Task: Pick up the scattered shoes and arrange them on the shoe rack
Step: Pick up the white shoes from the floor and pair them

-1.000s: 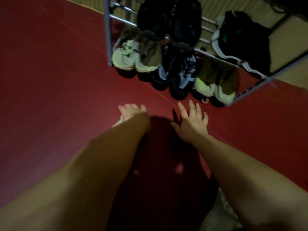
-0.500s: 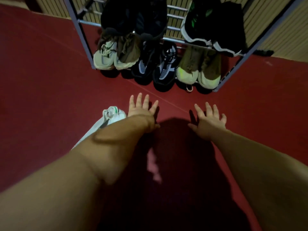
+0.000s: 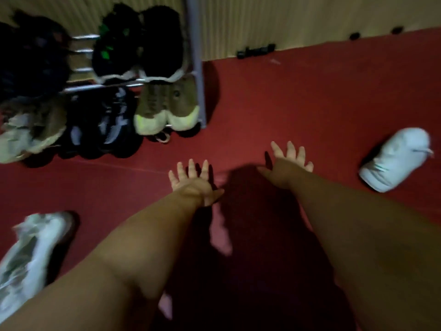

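A metal shoe rack (image 3: 199,68) stands at the upper left against the wall, filled with several pairs: olive shoes with pale toes (image 3: 167,111), black-and-white trainers (image 3: 109,120) and black shoes (image 3: 138,44) above. One white shoe (image 3: 393,158) lies on its side on the red floor at the right. Another white shoe (image 3: 26,254) lies at the lower left. My left hand (image 3: 193,182) and my right hand (image 3: 288,158) reach forward over the floor with fingers spread, holding nothing. The right hand is a short way left of the right white shoe.
The red floor (image 3: 310,96) stretches to the right of the rack. A pale ribbed wall (image 3: 286,22) runs along the back, with small dark objects (image 3: 255,51) at its foot. My shadow falls on the floor between my arms.
The view has swung right: the rack moved to the upper left and a white shoe at the right came into sight. Both hands stay spread and hold nothing.
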Demonstrator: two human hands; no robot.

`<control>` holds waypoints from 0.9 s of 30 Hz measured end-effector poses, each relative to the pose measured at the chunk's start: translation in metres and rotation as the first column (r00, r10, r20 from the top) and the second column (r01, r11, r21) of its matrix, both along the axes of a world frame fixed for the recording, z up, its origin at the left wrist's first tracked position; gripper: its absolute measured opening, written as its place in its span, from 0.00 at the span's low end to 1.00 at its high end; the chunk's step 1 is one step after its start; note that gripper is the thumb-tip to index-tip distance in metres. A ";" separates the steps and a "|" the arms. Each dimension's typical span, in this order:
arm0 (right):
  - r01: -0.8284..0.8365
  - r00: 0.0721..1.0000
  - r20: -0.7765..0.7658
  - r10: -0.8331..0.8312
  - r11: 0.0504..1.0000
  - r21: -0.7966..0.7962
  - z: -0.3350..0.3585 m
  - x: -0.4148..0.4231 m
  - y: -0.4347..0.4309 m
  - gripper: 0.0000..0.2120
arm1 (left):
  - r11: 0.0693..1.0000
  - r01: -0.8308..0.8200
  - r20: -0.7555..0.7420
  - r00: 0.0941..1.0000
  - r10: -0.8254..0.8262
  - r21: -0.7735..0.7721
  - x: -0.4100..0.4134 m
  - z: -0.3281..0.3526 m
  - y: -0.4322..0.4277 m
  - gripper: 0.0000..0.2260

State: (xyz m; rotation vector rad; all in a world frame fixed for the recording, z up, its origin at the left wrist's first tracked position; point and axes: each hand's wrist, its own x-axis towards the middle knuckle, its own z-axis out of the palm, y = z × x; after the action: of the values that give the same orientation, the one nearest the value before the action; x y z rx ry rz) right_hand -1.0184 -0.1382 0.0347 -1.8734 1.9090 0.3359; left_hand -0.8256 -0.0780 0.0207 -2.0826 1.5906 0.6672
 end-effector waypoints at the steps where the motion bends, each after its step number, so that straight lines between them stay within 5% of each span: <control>1: 0.037 0.999 -0.010 -0.037 0.999 0.000 -0.003 -0.021 -0.002 0.39 | 0.999 0.033 -0.004 0.999 -0.033 0.003 -0.020 -0.007 -0.007 0.40; 5: 0.189 0.980 -0.054 -0.190 0.982 -0.025 -0.018 -0.099 -0.009 0.40 | 0.991 0.130 -0.040 0.991 -0.129 0.027 -0.088 -0.033 -0.035 0.40; 14: 0.474 0.862 -0.124 -0.491 0.869 -0.141 -0.046 -0.209 -0.046 0.41 | 0.987 -0.053 -0.083 0.994 0.066 0.150 -0.162 -0.077 -0.065 0.54; 19: 0.573 0.820 0.048 -0.571 0.816 -0.075 -0.063 -0.217 -0.064 0.33 | 0.990 -0.055 -0.090 0.994 0.067 0.129 -0.162 -0.072 -0.063 0.53; 27: 0.570 0.815 -0.016 -0.579 0.806 -0.156 -0.074 -0.183 -0.057 0.27 | 0.985 -0.059 -0.115 0.990 0.078 0.160 -0.160 -0.075 -0.065 0.54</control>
State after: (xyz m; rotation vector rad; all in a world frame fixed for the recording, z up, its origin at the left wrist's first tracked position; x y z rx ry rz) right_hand -1.2016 -0.1952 -0.0392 -1.2655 2.4828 0.0566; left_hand -0.9852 -0.1431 -0.0544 -2.0228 1.4831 0.9271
